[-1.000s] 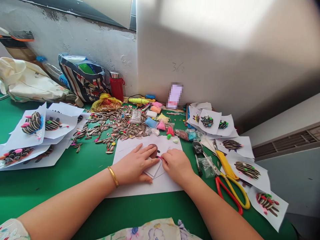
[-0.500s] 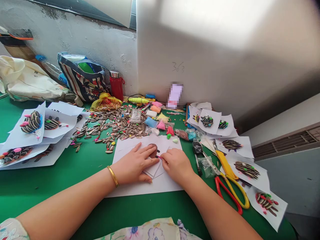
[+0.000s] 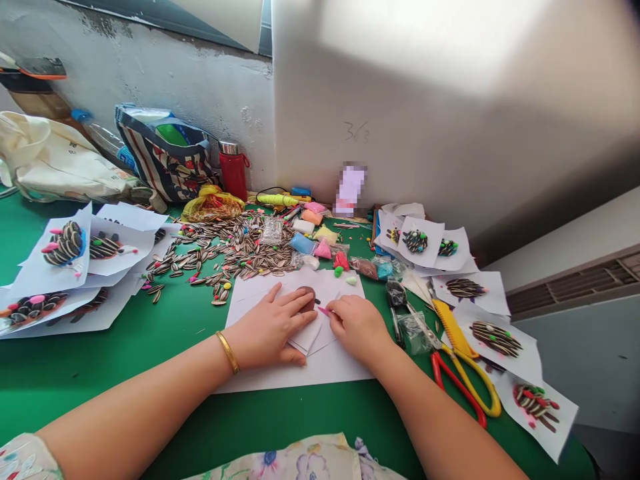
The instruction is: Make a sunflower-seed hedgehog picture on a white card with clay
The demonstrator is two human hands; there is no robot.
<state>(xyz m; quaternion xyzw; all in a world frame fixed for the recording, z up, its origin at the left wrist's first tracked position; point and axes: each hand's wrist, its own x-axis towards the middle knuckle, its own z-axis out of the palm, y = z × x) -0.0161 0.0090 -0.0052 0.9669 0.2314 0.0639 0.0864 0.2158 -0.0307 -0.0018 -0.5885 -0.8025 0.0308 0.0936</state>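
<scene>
My left hand (image 3: 273, 328) lies flat with its fingers spread over white paper (image 3: 250, 373), holding down a small folded sheet (image 3: 311, 339). Between its fingers shows a brown clay disc (image 3: 309, 300), partly covered by them, with a small dark piece at its right edge. Just right of the disc, my right hand (image 3: 359, 327) pinches a thin pink pointed tool (image 3: 325, 311); its tip points left, a little apart from the disc. Most of the tool is hidden in the fingers.
Sunflower seeds (image 3: 240, 247) are heaped behind the paper, beside clay packets (image 3: 303, 244). Scissors (image 3: 467, 373), a yellow cutter (image 3: 453, 327) and a black pen (image 3: 396, 323) lie right. Seed-decorated cards (image 3: 120, 253) are stacked left, others right. A red bottle (image 3: 233, 172) stands behind.
My right hand has moved slightly right, drawing the pink tool's tip away from the disc's edge. My left hand remains spread in nearly the same place.
</scene>
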